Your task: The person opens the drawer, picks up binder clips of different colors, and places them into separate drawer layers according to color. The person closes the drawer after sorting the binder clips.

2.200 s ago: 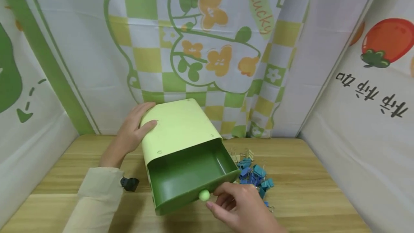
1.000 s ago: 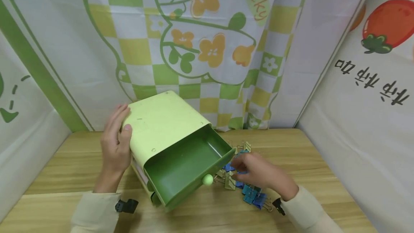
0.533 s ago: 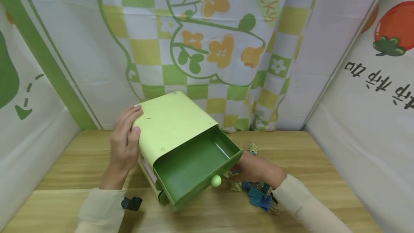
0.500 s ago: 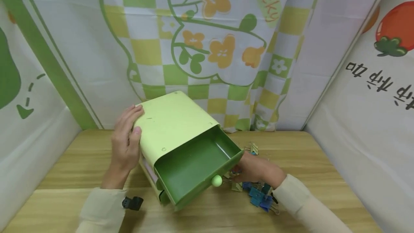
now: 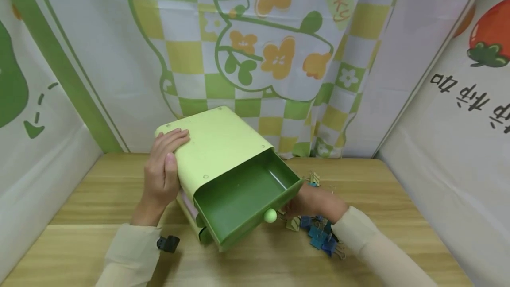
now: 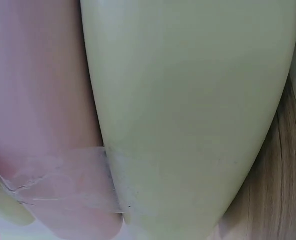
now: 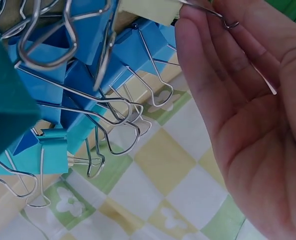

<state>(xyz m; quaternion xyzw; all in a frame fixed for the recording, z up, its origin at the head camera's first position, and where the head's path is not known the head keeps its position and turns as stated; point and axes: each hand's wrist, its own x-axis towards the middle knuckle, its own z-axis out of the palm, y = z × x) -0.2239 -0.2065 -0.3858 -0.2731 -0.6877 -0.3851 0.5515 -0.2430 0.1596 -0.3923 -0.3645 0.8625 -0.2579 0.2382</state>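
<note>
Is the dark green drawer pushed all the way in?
No, the dark green drawer sticks out of the pale green cabinet, with much of its inside showing.

Pink shell (image 6: 38, 90) just beside pale green shell (image 6: 187, 100), clear tape (image 6: 63, 180) low on the pink

The cabinet top (image 5: 223, 145) is pale green, the drawer (image 5: 241, 203) darker, curtain (image 5: 263, 56) checked.
</note>
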